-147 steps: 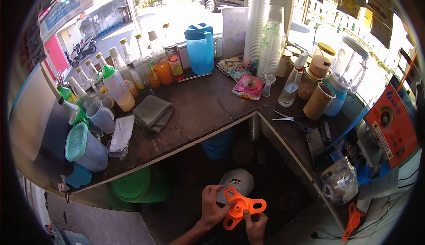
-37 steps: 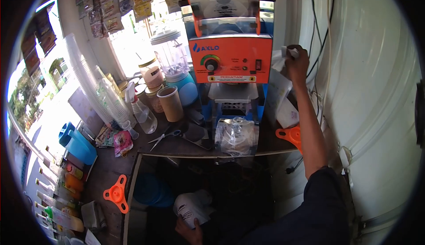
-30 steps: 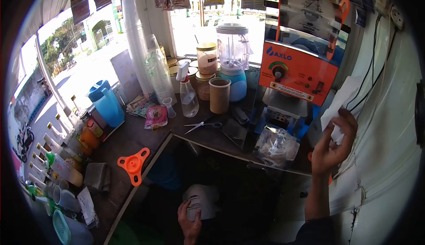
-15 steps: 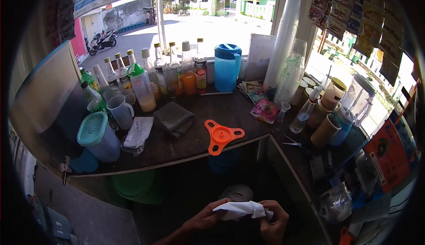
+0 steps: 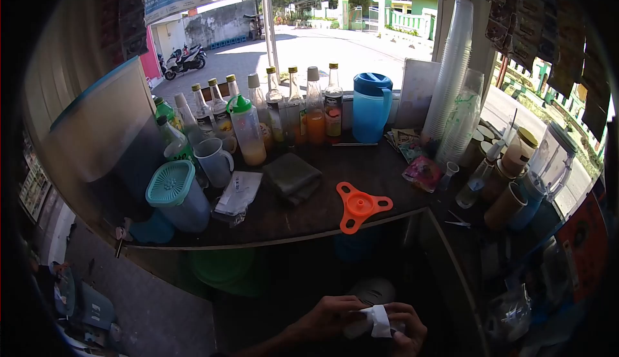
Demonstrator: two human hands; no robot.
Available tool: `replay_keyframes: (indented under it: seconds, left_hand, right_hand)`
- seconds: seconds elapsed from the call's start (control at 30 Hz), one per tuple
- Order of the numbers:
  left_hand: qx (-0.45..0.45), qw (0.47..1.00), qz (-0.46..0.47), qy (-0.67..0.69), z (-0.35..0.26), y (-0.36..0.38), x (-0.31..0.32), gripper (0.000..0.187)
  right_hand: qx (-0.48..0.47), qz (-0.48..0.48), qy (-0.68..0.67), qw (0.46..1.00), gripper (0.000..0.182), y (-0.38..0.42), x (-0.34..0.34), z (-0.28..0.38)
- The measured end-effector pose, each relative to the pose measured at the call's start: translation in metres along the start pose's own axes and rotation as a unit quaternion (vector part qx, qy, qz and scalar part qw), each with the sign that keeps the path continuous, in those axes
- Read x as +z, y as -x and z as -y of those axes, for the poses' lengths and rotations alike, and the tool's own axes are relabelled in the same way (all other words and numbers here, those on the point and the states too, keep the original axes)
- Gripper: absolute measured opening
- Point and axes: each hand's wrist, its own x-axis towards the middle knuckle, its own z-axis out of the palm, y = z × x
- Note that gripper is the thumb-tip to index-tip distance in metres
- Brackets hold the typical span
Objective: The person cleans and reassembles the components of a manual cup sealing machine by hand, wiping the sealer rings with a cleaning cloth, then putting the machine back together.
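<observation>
Low in the view, my left hand [image 5: 336, 317] and my right hand [image 5: 409, 328] are close together, fingers closed on a crumpled white tissue [image 5: 379, 322]. It looks thin and soft, and part of it is hidden behind my fingers. Something greyish shows by the right fingertips, too dark to name. Behind the hands is a pale rounded shape [image 5: 374, 290] with dark slits, in shadow below the counter. Above them, at the counter's front edge, lies an orange three-armed plastic piece [image 5: 360, 204] with a hole in each arm.
On the dark counter [image 5: 303, 223] are a folded dark cloth [image 5: 291, 178], a teal-lidded container [image 5: 177, 196], several syrup bottles [image 5: 314, 117], a blue pitcher [image 5: 371, 113] and tall stacked plastic cups [image 5: 454, 80]. Jars [image 5: 520, 153], scissors [image 5: 458, 220] and a blender [image 5: 548, 157] stand or lie at right.
My hands have drawn closer together, and the tissue between them is bunched or folded smaller. The whole scene has shifted right in view as my head turned left.
</observation>
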Motion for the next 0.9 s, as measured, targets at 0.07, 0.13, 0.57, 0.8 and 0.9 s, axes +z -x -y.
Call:
replay_keyframes:
  seconds: [0.07, 0.13, 0.57, 0.8, 0.9]
  left_hand:
    - [-0.043, 0.993, -0.029, 0.107, 0.009, 0.001, 0.007, 0.024]
    - [-0.062, 0.965, -0.085, 0.242, 0.006, -0.006, 0.016, 0.029]
    - [-0.213, 0.868, -0.095, 0.438, -0.015, -0.025, 0.044, 0.037]
    - [-0.193, 0.871, -0.064, 0.448, -0.007, -0.026, 0.051, 0.036]
    - [-0.022, 0.961, -0.034, 0.272, 0.005, -0.021, 0.054, 0.037]
  right_hand:
    - [-0.035, 0.017, -0.046, 0.998, 0.029, -0.002, -0.003, -0.010]
    - [0.027, -0.074, -0.006, 0.997, 0.027, 0.006, 0.007, -0.022]
    - [-0.264, -0.223, 0.446, 0.826, 0.039, -0.004, 0.025, -0.047]
    - [-0.056, -0.111, 0.108, 0.986, 0.040, 0.013, 0.005, -0.036]
    - [0.072, -0.168, 0.117, 0.976, 0.041, 0.015, -0.012, -0.035]
